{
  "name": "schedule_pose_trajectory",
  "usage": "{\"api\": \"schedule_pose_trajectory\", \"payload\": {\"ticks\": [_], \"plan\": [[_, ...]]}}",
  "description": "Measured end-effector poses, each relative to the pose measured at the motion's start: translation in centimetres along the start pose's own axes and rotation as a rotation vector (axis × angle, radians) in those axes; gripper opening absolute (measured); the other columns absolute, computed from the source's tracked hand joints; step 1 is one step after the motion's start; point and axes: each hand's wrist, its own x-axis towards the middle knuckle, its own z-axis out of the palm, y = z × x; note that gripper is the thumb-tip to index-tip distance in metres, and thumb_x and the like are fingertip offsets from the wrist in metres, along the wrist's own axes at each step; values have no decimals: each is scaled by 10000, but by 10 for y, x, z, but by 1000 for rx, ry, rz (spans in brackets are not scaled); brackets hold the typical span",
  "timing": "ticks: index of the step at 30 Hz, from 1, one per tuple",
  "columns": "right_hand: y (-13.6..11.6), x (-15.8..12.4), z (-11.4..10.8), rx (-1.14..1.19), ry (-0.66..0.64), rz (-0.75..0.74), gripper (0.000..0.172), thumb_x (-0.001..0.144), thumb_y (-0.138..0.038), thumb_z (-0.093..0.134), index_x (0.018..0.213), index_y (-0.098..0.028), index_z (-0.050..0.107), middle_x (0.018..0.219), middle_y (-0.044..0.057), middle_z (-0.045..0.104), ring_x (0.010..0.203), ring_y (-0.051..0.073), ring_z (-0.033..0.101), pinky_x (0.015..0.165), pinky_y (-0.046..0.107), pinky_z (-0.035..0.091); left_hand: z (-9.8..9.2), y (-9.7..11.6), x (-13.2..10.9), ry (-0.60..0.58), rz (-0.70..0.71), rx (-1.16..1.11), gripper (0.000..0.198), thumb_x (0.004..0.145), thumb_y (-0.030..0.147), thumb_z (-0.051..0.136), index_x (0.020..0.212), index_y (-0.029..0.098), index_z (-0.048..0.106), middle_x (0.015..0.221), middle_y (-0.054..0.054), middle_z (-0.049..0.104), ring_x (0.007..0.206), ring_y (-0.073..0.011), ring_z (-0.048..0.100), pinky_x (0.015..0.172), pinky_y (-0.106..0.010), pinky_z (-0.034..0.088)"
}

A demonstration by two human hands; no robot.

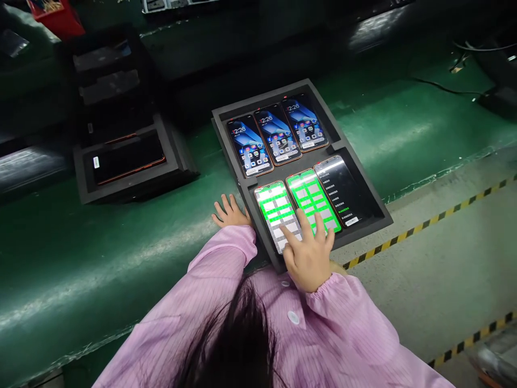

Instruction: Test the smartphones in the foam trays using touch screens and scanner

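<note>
A dark foam tray (274, 173) holds two rows of smartphones. In its near row, the left phone (274, 202) shows a white grid partly filled with green, and the middle phone (309, 188) shows a mostly green grid. Beside them, the right phone (337, 186) displays a dark list. My right hand (310, 256) is over the left and middle phones, fingers spread, its fingertips at their screens. My left hand (231, 212) lies with fingers spread on the green table, close to the tray's left edge. Neither hand holds anything.
Three phones (278, 133) with lit home screens fill the tray's far row. To the left, stacked dark trays (177, 156) hold a dark-screened phone (129, 156). A red bin (60, 19) stands at the far left. Yellow-black tape (428, 222) marks the floor at right.
</note>
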Motion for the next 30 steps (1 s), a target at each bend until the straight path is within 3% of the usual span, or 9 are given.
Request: {"api": "schedule_pose_trajectory", "payload": {"ticks": [6,16,20,25,30], "plan": [[18,1,2,-27,107,129,371,745,-187,478,1079,-281,610,1372,104,371,1258,407,240,879,645,268,1,-1,-1,10,19,-22,500,843,282,278,1337,255,352,1442,-39,319,1339,-264,208,1050,-540,161],[-17,-10,5,17,-24,-10,406,728,-248,515,1121,-334,574,1406,51,344,1284,379,209,944,610,213,-2,0,-2,32,25,-2,500,851,274,239,1333,234,361,1440,-30,323,1330,-276,223,1044,-544,179],[-7,-18,2,5,-25,3,405,720,-238,523,1106,-348,586,1407,56,340,1272,387,232,928,611,240,-1,0,-1,28,25,4,501,851,282,231,1330,230,369,1444,-30,315,1331,-279,223,1046,-535,183],[18,-22,-1,-30,51,128,359,740,-204,495,1052,-319,630,1362,90,394,1256,403,254,878,625,288,3,-2,0,14,13,-13,503,845,305,264,1337,252,358,1449,-25,302,1340,-274,204,1051,-531,174],[12,-24,0,-35,29,107,353,744,-220,496,1061,-310,621,1373,88,377,1264,395,242,883,628,282,3,-1,1,5,5,-15,511,834,297,295,1339,246,354,1451,-35,299,1344,-274,191,1051,-543,157]]}}
